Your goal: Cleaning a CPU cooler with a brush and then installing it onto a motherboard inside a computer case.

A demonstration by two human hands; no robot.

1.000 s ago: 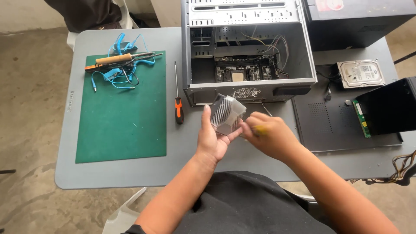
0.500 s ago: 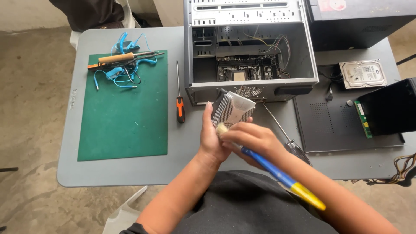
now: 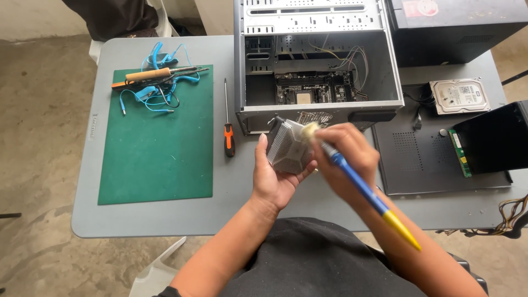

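Head view: left hand cups a finned metal heatsink above the grey tabletop; right hand, fingers closed, presses a blue-and-yellow brush against it.

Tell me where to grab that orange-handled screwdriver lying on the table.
Take the screwdriver by its orange-and-black handle, the end nearest you, coming down from above. It lies flat, pointing away, with bare table on both sides between the green mat and the computer case.
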